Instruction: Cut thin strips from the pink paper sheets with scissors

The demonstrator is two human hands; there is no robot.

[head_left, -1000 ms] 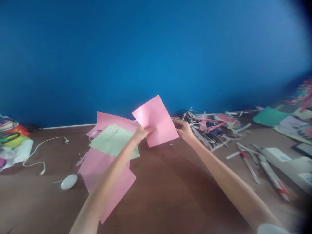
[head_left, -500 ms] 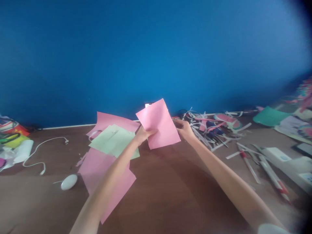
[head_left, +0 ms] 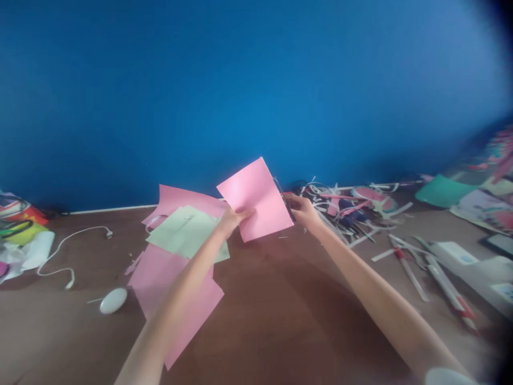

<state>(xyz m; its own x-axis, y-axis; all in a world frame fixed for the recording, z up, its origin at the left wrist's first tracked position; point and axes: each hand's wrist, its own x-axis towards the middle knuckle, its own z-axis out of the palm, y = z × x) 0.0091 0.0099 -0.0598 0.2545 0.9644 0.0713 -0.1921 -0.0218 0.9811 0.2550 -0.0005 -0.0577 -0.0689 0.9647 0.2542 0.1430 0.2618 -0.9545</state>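
A pink sheet of paper [head_left: 262, 200] is held tilted above the table, pinched at its lower left by my left hand [head_left: 232, 220], with the thumb on its front. My right hand [head_left: 303, 211] is closed round a pair of scissors [head_left: 287, 203] at the sheet's right edge. Only a dark sliver of the scissors shows; the paper and fingers cover the rest. Below the sheet there is a thin pale scrap [head_left: 283, 237]. Pale green sheets [head_left: 186, 230] lie over larger pink sheets [head_left: 188, 315] beside and under my left forearm.
Paper strips and scraps [head_left: 348, 214] are heaped right of my right hand. Farther right lie a red-and-white pen [head_left: 451, 294], a white power strip [head_left: 476, 264] and a green sheet [head_left: 444, 191]. A white mouse [head_left: 113, 300] and white cable [head_left: 76, 232] are left. A blue wall [head_left: 240, 96] rises behind.
The pink sheet in my left hand has shifted slightly left and up, away from my right hand. More of the dark scissors shows, and a thin scrap has appeared below the sheet.
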